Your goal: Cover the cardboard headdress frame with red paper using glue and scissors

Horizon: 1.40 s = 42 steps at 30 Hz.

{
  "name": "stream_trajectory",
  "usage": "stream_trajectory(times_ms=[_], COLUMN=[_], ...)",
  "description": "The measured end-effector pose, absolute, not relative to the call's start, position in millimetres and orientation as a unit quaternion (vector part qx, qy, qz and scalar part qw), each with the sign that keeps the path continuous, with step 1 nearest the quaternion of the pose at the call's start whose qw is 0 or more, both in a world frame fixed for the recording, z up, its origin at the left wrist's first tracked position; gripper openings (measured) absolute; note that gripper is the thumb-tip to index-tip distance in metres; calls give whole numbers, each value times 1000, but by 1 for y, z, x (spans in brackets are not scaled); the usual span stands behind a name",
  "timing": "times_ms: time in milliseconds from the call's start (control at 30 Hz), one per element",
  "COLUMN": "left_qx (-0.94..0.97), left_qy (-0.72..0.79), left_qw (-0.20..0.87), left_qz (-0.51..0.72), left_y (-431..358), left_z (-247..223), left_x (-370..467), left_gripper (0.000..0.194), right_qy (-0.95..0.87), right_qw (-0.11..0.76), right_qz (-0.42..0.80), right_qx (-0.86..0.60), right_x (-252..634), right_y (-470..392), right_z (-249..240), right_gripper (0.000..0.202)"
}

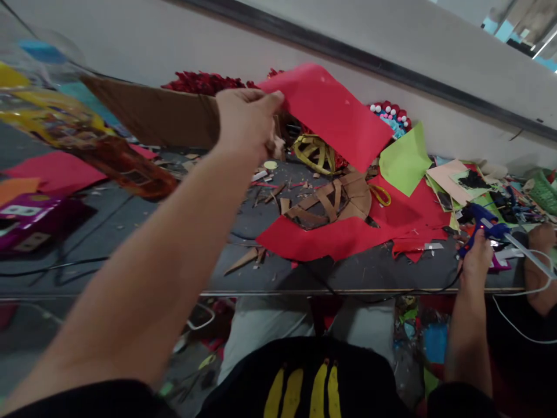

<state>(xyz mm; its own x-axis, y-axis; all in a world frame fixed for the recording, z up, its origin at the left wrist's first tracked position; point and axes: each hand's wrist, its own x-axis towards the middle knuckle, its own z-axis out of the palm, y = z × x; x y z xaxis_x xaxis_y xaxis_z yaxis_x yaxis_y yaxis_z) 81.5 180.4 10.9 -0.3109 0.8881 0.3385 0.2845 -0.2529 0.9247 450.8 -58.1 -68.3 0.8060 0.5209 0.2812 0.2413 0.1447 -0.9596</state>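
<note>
My left hand (250, 119) reaches far across the table, its fingers pinched at the corner of a red paper sheet (326, 110) that hangs raised over the clutter. Below that sheet sits a brown cardboard ring with crossed strips (337, 200), beside a larger cut red sheet (313, 238). A yellow strip basket (315, 152) lies close behind. On the right, my right hand (476, 258) is wrapped round the handle of a blue glue gun (483, 223), with a white glue stick sticking out of its back.
A bottle (100, 139) with a yellow label and a purple box (39, 220) are at left. Brown cardboard (156, 113) leans near the wall. Green paper (407, 159) and scraps lie right. Another person's arm (542, 261) is at the right edge. A black cord crosses the table edge.
</note>
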Motion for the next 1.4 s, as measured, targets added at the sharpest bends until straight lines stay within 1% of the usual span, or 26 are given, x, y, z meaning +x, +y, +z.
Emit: stream_trajectory(times_ms=[67,100,167,200,233,267,367,400,467,600,767,833,900,967,1033,1133,1200,1267,1400], left_qx=[562,587,623,651,682,726,865,885,903,893,907,909,901,872,826,776,765,763,749], left_qy=[688,719,730,709,683,645,468,427,384,403,379,378,397,441,491,517,525,538,563], left_qw=[197,152,37,2,-6,19,144,167,185,195,175,164,150,134,108,67,46,32,28], left_qz=[415,340,277,270,261,239,112,81,51,43,54,61,92,167,257,354,370,357,348], left_y=[188,183,154,133,109,85,26,15,7,23,29,22,13,3,-7,-20,-27,-31,-36], left_z=[20,22,22,19,14,6,-28,-41,-63,-88,-91,-87,-83,-83,-88,-103,-115,-124,-137], left_x=[60,55,57,65,77,93,153,173,208,243,243,235,219,196,169,131,112,99,87], left_gripper=[61,63,55,47,40,35,25,23,24,35,35,30,25,25,25,23,22,24,24], right_qy=[-308,-312,-314,-314,-314,-314,-314,-314,-316,-329,-346,-345,-345,-359,-392,-461,-505,-537,-558], right_qw=[682,678,675,673,672,670,672,676,680,668,654,657,658,643,604,507,447,403,364], right_qz=[119,127,138,142,146,151,165,168,172,193,193,177,169,180,212,271,291,301,333], right_qx=[-652,-653,-654,-655,-655,-656,-650,-645,-639,-639,-644,-647,-648,-652,-661,-676,-679,-678,-667], right_x=[444,440,434,431,428,426,417,413,406,398,397,397,396,395,393,385,376,366,349], right_y=[-59,-58,-57,-55,-54,-52,-48,-47,-47,-50,-54,-55,-56,-59,-61,-62,-59,-55,-45], right_z=[-76,-80,-86,-88,-90,-92,-97,-97,-97,-96,-94,-94,-95,-95,-95,-95,-94,-94,-100], right_gripper=[44,45,45,45,45,46,47,47,45,43,47,48,49,49,49,44,42,42,41])
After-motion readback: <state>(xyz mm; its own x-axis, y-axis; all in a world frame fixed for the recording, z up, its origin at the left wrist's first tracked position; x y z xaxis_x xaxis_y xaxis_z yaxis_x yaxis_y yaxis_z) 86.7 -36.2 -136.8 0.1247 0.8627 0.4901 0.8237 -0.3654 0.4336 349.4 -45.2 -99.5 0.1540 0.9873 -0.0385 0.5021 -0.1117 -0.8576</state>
